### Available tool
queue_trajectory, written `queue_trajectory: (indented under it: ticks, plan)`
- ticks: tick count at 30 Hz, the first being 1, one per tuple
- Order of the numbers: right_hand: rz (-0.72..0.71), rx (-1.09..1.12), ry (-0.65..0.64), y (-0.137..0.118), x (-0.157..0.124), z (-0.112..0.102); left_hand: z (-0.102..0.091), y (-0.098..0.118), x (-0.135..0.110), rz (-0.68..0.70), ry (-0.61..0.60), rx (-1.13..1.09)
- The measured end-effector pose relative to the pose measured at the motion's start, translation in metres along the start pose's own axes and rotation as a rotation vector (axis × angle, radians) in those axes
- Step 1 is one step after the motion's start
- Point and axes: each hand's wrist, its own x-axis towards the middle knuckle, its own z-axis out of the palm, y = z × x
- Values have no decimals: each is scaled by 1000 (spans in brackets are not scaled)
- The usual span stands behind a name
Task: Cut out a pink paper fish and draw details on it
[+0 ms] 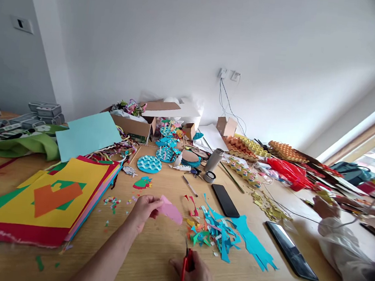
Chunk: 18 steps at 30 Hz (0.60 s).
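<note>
Your left grip (146,208) pinches pink paper (171,211), right grip (196,279) clenches red scissors (185,264) by the bench's near edge; scraps (214,236) piled, pink looks half-trimmed.

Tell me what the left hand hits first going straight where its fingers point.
The left hand, holding pink paper, would likely meet the red scrap first, then the blue scraps. Its height over the table is unclear, so it may pass above.

A stack of coloured paper sheets (46,197) is laid on the left of the wooden table (155,265). Blue paper scraps (231,237) are heaped just beside a black phone (225,200). Egg trays (249,146) are lined up along the far edge.
</note>
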Motion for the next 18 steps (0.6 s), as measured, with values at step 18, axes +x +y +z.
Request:
queue_trajectory:
  ticks: [18]
  plan:
    - [-95,-398,-231,-20,34,-38,-26,-9,4,313,187,987]
